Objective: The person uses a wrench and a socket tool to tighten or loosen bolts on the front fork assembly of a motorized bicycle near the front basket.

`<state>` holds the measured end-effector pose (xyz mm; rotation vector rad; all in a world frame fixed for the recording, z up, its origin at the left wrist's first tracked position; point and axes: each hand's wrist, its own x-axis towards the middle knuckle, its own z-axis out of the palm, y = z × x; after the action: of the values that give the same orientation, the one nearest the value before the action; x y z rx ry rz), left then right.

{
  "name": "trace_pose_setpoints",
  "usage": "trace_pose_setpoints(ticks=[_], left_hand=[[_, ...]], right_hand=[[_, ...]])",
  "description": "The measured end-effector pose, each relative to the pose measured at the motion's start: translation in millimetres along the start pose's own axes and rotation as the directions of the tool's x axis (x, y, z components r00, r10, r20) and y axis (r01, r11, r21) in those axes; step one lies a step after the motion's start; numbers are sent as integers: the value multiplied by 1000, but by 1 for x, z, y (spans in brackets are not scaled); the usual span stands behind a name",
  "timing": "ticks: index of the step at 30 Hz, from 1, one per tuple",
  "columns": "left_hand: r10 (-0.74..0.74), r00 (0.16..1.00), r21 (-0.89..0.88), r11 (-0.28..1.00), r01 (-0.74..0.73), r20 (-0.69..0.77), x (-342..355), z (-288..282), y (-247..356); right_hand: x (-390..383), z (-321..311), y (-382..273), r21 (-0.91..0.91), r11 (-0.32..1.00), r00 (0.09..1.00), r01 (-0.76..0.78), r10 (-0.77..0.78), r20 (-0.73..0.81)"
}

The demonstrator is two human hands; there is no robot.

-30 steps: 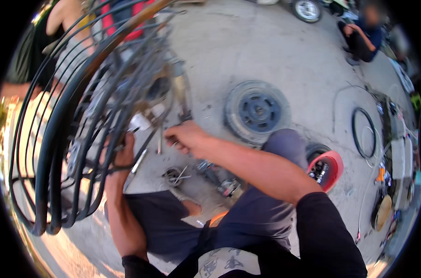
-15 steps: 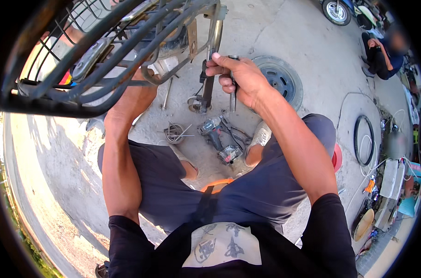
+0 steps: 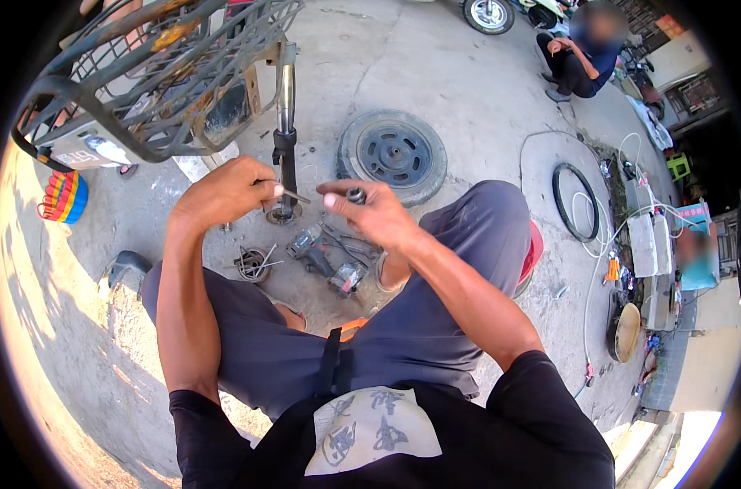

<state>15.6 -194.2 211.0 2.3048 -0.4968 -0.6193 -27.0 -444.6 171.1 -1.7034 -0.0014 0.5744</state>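
My left hand [image 3: 228, 191] is closed on a thin metal rod [image 3: 295, 196], whose free end points toward my right hand. My right hand [image 3: 374, 213] grips a dark metal tube [image 3: 356, 196], seen nearly end-on, with its fingers curled round it. A small gap shows between the rod and the right fingertips. Just behind the left fingers stands a fork leg [image 3: 285, 151] of a vehicle, with no wheel in it. A tyred wheel [image 3: 392, 151] lies flat on the ground beyond my right hand.
Between my feet lie a cordless power tool [image 3: 313, 251] and a small bowl [image 3: 253, 266] holding thin rods. A rusty wire basket [image 3: 167, 73] overhangs the left. To the right are a loose tyre [image 3: 576, 202], hoses and clutter. A person [image 3: 582, 61] squats at the far right.
My left hand has come out from under the basket, showing the rod. My right hand has moved left and down with the tube, now turned end-on. The view has shifted right.
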Motion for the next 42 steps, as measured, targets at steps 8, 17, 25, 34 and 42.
trace_pose_setpoints(ticks=[8, 17, 25, 34, 42], left_hand=[[147, 984, -23, 989, -145, 105, -1, 20, 30], [215, 960, -189, 965, -181, 181, -21, 26, 46], [170, 973, -272, 954, -124, 155, -18, 26, 30], [87, 958, -168, 985, -42, 274, 14, 50, 26], [-27, 817, 8, 1000, 27, 576, 83, 149, -6]], right_hand=[[-42, 11, 11, 92, 995, 996, -30, 38, -83], [-89, 6, -14, -196, 971, 983, 140, -160, -91], [-101, -21, -43, 128, 990, 986, 59, -38, -162], [-64, -75, -58, 296, 936, 969, 189, -129, -211], [9, -145, -41, 325, 877, 926, 355, -283, -249]])
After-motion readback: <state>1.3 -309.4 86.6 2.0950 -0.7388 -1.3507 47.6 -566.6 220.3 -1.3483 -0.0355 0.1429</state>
